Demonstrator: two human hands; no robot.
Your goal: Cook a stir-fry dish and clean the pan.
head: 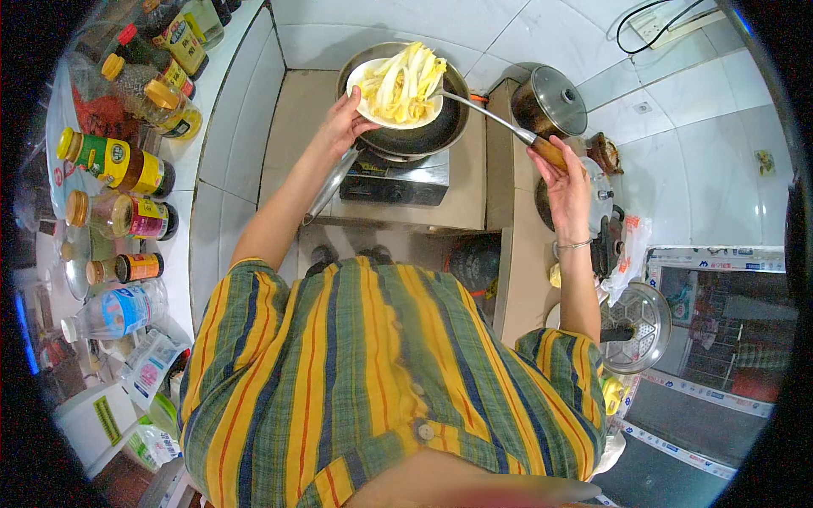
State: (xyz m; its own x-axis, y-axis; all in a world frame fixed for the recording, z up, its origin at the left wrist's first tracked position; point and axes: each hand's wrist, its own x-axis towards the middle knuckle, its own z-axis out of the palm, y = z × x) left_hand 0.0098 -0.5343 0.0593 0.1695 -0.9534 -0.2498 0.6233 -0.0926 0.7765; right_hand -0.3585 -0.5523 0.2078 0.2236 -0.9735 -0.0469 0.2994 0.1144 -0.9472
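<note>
My left hand [343, 124] grips the near left rim of a white bowl [414, 121], holding it above the wok. Pale yellow-and-white cabbage strips [403, 82] are heaped in the bowl and rise past its far edge. A wooden handle [550, 153] rests in my right hand [567, 184]; it belongs to a metal spatula [492, 116] whose head meets the right side of the cabbage and is partly hidden. Beneath the bowl, the dark wok [450, 136] sits on a gas stove [397, 184], its metal handle [330, 187] pointing toward me on the left.
A lidded pot [552, 105] stands right of the stove on a raised ledge. Sauce bottles [117, 162] and jars line the left counter. Beyond my right forearm are a clear lid [597, 190], a white plastic bag [629, 254] and a perforated steamer [635, 327]. Tiled walls [406, 38] enclose the stove.
</note>
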